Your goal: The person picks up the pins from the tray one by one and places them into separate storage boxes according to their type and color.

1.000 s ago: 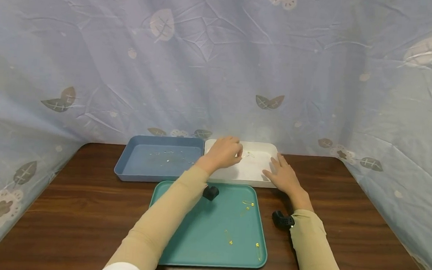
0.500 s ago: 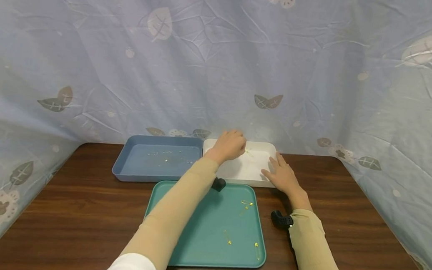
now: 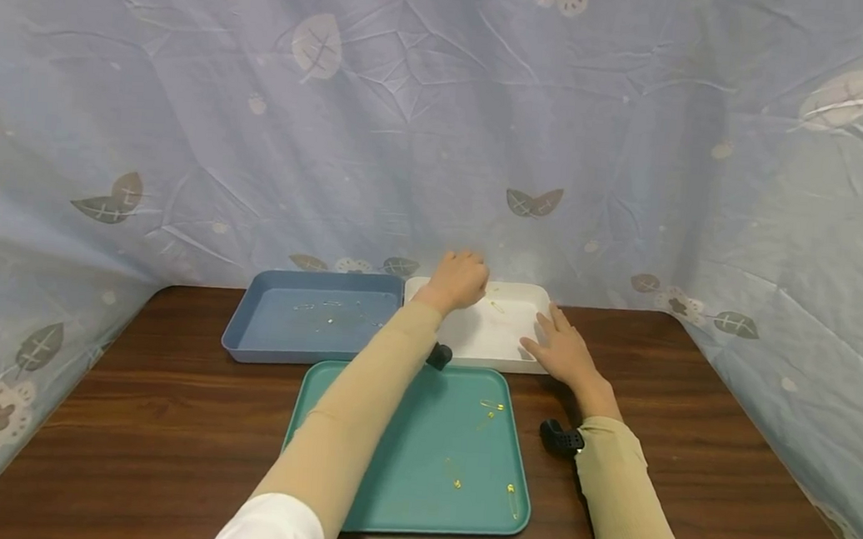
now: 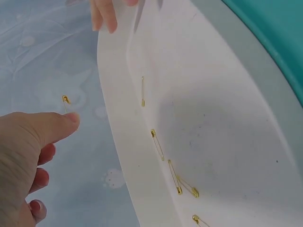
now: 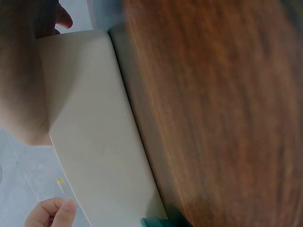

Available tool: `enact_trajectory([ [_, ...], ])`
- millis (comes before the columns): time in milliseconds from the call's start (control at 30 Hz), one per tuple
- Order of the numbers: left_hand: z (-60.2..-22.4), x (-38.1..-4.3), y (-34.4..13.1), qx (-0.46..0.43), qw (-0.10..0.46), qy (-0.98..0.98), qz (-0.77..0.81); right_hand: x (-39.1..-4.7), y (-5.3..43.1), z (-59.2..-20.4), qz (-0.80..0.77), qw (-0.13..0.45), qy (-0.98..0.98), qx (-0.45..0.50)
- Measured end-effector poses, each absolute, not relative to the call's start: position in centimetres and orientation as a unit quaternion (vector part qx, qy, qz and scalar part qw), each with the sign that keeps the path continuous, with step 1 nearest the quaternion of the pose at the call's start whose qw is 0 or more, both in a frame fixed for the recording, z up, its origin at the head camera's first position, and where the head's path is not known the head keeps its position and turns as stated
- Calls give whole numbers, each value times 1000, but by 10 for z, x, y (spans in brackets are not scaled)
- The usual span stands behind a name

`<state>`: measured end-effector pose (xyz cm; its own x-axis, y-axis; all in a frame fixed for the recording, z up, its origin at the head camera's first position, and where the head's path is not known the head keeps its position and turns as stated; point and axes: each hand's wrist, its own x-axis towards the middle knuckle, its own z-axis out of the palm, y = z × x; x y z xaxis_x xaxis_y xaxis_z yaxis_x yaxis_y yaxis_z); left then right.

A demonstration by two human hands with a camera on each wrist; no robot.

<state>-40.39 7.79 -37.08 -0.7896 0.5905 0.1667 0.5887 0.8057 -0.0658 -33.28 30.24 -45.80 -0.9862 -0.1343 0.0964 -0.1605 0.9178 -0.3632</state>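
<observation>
My left hand (image 3: 459,280) is raised over the back edge of the white tray (image 3: 492,363). In the left wrist view its thumb and fingers pinch a gold safety pin (image 4: 66,100), whose clasp end points up. Several gold safety pins lie in the white tray along its back wall, among them one pin (image 4: 157,144) near the middle of that view. My right hand (image 3: 564,352) rests with fingers spread on the tray's right wall; no object shows in its grasp.
Left of the white tray, a blue tray (image 3: 264,353) holds several small silvery pins. In front lies a green tray (image 3: 391,519) with several gold pins, one of them a pin (image 3: 511,501) at its right edge. A patterned curtain (image 3: 381,132) hangs behind the wooden table (image 3: 127,432).
My left hand has risen and shifted slightly right and back, from inside the white tray to above its back edge. The right hand has stayed on the tray's right wall.
</observation>
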Motion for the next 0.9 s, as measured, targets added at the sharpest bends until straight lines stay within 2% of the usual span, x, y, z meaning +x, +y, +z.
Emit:
enact_trajectory([
  [167,-372,-407,80,-298,70,-952,13,-333,303,-460,187,36,-978,78],
  [900,-377,-412,83,-267,66,-961,1,-333,299,-456,186,35,-979,78],
])
